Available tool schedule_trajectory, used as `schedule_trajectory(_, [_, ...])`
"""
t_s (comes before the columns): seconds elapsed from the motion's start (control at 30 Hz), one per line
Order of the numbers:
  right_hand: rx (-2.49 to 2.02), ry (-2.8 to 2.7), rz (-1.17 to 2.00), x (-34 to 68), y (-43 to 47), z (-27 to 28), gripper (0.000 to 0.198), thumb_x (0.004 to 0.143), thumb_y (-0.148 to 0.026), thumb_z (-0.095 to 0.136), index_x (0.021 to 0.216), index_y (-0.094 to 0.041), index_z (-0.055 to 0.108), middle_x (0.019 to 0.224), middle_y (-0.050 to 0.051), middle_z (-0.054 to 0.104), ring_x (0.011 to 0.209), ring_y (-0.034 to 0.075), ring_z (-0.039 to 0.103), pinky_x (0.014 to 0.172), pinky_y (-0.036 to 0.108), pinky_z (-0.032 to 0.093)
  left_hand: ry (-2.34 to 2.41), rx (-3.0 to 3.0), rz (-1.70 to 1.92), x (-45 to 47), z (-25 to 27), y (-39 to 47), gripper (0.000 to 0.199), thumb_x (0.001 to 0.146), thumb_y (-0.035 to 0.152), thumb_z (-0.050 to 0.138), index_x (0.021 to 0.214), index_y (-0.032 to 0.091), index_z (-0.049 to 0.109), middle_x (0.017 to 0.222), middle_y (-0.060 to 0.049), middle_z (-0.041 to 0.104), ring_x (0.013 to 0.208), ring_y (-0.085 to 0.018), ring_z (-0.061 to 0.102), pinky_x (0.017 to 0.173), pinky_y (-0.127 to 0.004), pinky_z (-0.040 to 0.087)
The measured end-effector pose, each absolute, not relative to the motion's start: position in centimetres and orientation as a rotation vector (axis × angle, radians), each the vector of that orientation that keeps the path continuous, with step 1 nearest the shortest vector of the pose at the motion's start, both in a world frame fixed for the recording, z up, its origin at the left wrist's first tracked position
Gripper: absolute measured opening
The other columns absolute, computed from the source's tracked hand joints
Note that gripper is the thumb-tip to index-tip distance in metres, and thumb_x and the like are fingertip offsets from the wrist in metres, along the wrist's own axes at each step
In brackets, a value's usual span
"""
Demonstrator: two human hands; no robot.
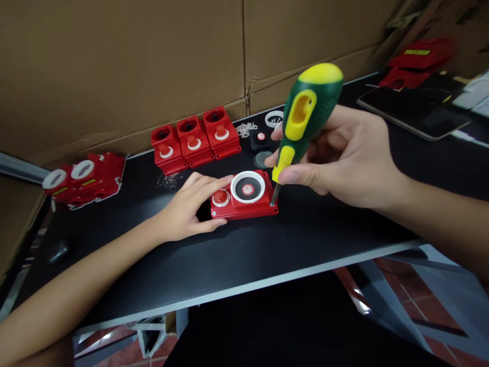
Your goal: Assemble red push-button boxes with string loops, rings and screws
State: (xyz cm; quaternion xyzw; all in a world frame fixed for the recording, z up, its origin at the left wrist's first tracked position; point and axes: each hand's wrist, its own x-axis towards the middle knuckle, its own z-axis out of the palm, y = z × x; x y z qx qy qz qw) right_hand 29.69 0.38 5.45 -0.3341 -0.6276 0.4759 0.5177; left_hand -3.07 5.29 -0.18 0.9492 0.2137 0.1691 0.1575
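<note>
A red housing (244, 208) lies flat on the black table, with a red dome (220, 196) at its left end and a white ring (248, 187) around a black disc at its middle. My left hand (196, 206) grips the housing's left end, thumb along the front edge and fingers over the back. In my right hand (340, 158) is a green and yellow screwdriver (305, 112), held tilted by its handle. Its shaft tip meets a screw (272, 204) at the housing's right front corner.
Three red housings (196, 142) stand in a row behind. White small parts (246, 129), a black round part (260, 137) and a clear disc (263, 159) lie beside them. More red units (86, 178) sit at left, a phone-like slab (414, 112) at right. Cardboard (126, 61) walls the back.
</note>
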Motion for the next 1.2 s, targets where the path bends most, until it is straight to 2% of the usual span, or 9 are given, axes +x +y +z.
schedule_trajectory(0.17, [-0.624,-1.578,1.236,29.8,0.0,5.3,0.03,0.097,-0.03,0.092,0.122,-0.021,0.078,0.107,0.005,0.088,0.053,0.006,0.061,0.035,0.02,0.039,0.608,2.71,0.481,-3.1,-0.2,5.3,0.084,0.111,0.064,0.072,0.18,0.028,0.042,0.154,-0.017,0.075,0.12,-0.034,0.067,0.11,-0.053,0.054])
schedule_trajectory(0.3, [-0.506,-1.586,1.16,30.2,-0.1,5.0,0.021,0.105,-0.03,0.081,0.125,-0.021,0.082,0.114,0.006,0.088,0.043,0.002,0.048,0.035,0.021,0.036,0.641,2.683,0.474,-3.1,-0.2,5.3,0.085,0.109,0.065,0.075,0.179,0.028,0.045,0.153,-0.016,0.076,0.119,-0.035,0.068,0.111,-0.054,0.054])
schedule_trajectory(0.5, [-0.538,-1.546,1.116,30.4,0.2,4.9,0.022,0.102,-0.037,0.082,0.118,-0.022,0.08,0.101,0.005,0.084,0.042,0.004,0.043,0.036,0.024,0.035,0.619,2.691,0.495,-3.2,-0.2,5.3,0.086,0.109,0.063,0.076,0.181,0.03,0.044,0.155,-0.016,0.075,0.12,-0.035,0.068,0.111,-0.054,0.055])
schedule_trajectory(0.63, [-0.567,-1.58,1.022,30.5,0.0,5.4,0.018,0.101,-0.035,0.078,0.114,-0.022,0.078,0.082,-0.001,0.075,0.05,0.01,0.052,0.055,0.031,0.052,0.608,2.699,0.498,-3.2,-0.2,5.3,0.084,0.11,0.063,0.074,0.18,0.029,0.043,0.155,-0.016,0.075,0.122,-0.035,0.069,0.112,-0.054,0.056])
schedule_trajectory(0.77, [-0.747,-1.773,0.88,30.9,0.2,6.4,0.008,0.101,-0.03,0.073,0.1,-0.023,0.072,0.064,-0.007,0.056,0.05,0.01,0.043,0.055,0.031,0.04,0.612,2.673,0.549,-3.4,-0.3,5.2,0.084,0.107,0.07,0.075,0.175,0.028,0.049,0.153,-0.018,0.075,0.124,-0.036,0.071,0.112,-0.056,0.058])
schedule_trajectory(0.83, [-0.893,-1.934,0.778,31.1,0.5,6.7,0.016,0.097,-0.031,0.078,0.09,-0.022,0.066,0.066,-0.006,0.056,0.055,0.01,0.043,0.056,0.03,0.038,0.624,2.685,0.623,-3.5,-0.5,5.1,0.077,0.107,0.068,0.076,0.169,0.029,0.053,0.151,-0.017,0.076,0.125,-0.036,0.073,0.111,-0.057,0.06])
schedule_trajectory(0.97, [-1.058,-2.265,0.729,31.1,1.0,6.3,0.034,0.095,-0.048,0.082,0.084,-0.021,0.064,0.066,-0.005,0.055,0.058,0.01,0.045,0.056,0.029,0.034,0.687,2.738,0.784,-3.4,-0.6,4.9,0.061,0.104,0.051,0.079,0.156,0.028,0.057,0.143,-0.015,0.076,0.122,-0.034,0.076,0.105,-0.056,0.063])
schedule_trajectory(1.07, [-1.062,-2.381,0.685,30.7,0.9,5.5,0.028,0.094,-0.04,0.081,0.083,-0.02,0.065,0.061,-0.007,0.051,0.053,0.008,0.039,0.057,0.027,0.031,0.691,2.749,0.864,-3.2,-0.4,4.8,0.056,0.1,0.044,0.079,0.149,0.027,0.057,0.142,-0.015,0.073,0.123,-0.033,0.076,0.102,-0.054,0.065])
schedule_trajectory(1.2, [-1.114,-2.41,0.591,30.2,0.8,4.5,0.018,0.091,-0.033,0.081,0.091,-0.02,0.069,0.062,-0.007,0.057,0.051,0.01,0.048,0.059,0.027,0.031,0.667,2.717,0.877,-2.9,0.5,4.7,0.054,0.095,0.038,0.083,0.141,0.026,0.058,0.131,-0.011,0.074,0.114,-0.03,0.076,0.097,-0.047,0.066])
